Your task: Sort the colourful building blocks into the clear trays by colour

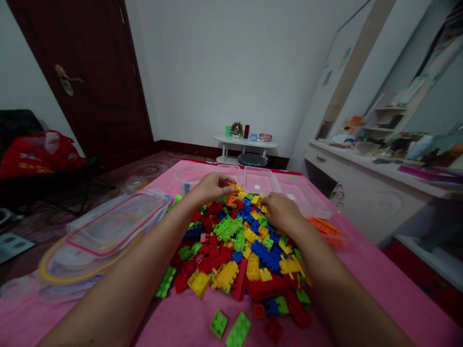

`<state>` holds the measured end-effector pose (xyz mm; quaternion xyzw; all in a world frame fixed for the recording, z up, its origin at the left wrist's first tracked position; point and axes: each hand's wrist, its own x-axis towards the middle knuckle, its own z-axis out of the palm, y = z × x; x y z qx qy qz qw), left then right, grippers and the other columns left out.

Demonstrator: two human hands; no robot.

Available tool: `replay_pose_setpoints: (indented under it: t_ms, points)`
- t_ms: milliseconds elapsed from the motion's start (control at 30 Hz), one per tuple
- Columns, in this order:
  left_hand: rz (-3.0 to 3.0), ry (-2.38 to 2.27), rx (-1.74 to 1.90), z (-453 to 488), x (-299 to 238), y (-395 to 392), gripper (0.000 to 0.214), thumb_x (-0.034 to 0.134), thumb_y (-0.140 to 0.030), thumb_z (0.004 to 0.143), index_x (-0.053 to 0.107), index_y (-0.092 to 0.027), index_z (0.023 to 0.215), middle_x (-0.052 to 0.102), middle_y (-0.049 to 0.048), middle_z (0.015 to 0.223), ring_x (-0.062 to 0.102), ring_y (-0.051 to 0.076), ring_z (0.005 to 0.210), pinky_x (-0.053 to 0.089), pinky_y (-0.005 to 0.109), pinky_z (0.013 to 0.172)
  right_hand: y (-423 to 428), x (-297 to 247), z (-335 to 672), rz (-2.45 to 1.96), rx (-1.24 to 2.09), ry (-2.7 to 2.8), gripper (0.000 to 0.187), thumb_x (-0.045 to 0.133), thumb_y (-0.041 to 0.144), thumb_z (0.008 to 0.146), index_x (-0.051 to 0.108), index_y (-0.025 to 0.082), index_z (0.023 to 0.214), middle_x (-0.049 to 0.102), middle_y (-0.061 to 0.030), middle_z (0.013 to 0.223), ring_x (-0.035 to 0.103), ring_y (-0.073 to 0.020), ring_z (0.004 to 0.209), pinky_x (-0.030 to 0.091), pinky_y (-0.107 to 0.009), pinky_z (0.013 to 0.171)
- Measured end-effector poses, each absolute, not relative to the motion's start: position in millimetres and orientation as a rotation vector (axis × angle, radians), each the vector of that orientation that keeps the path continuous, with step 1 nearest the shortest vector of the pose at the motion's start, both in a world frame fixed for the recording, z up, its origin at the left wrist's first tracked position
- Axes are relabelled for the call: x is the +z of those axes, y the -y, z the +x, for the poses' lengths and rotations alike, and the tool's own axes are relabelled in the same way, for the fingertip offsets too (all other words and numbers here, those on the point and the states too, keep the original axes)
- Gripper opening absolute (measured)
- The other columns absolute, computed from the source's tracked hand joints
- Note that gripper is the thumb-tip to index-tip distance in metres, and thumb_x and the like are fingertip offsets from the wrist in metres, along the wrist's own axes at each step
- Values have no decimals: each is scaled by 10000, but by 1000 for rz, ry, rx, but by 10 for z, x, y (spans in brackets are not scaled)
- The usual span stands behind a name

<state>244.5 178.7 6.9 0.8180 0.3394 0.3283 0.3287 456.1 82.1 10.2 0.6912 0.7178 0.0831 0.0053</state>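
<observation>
Studded red, yellow, blue and green bricks [235, 250] lie heaped. At twelve o'clock the left hand [211, 188] pinches an orange brick [230, 198]; the right hand [280, 212] is curled, grip unclear.

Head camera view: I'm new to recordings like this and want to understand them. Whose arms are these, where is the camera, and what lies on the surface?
There is no machine here. The single picture comes from a camera worn on a person's head, looking forward and down, so both bare arms are the wearer's own. On the pink cloth lies a pile of toy bricks in red, yellow, blue and green. The left hand has its fingertips at an orange brick at the pile's far edge. The right hand rests on the pile by yellow bricks. Whether either hand grips a brick is too small to tell. Clear plastic boxes stand behind the pile, and a stack of clear lids lies to the left.
</observation>
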Motion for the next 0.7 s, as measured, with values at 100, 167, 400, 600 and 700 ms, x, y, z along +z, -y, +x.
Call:
replay_pose_setpoints:
  t_ms: [100,167,400,600,700]
  points:
    - [1998,-857,900,2489,94,-1725,313,639,-309,696,663,-111,938,634,27,699,573,116,616,442,227,594,-835,106,4569,2179,335,-2278,283,529,181,772,678,213,1012,624,-113,1022,556,-268,991,430,-342,772]
    - [1906,-860,915,2506,134,-1666,304,662,-296,682,663,-108,920,626,21,683,557,102,581,431,216,561,-842,121,4571,2205,244,-2345,275,583,251,758,679,220,1014,635,-100,1017,566,-261,969,431,-342,775]
    - [1679,-717,1003,2548,288,-1496,417,747,-316,623,641,-113,972,651,23,708,587,96,595,463,210,564,-831,141,4371,2332,-609,-2973,548,655,399,720,552,184,1213,653,-82,1014,611,-172,804,479,-305,722]
    - [1649,-619,1096,2729,328,-1291,356,757,-290,611,658,-86,886,702,84,804,653,151,709,519,267,672,-787,206,4237,2250,-928,-3294,580,654,304,713,491,231,1265,638,-56,1049,580,-115,645,486,-264,586]
    - [1688,-614,1094,2797,304,-1234,346,646,-360,735,671,-101,963,707,99,907,663,169,771,528,282,685,-762,320,4340,2265,-564,-3283,502,650,276,705,563,232,1197,661,-29,913,575,-124,646,466,-247,578]
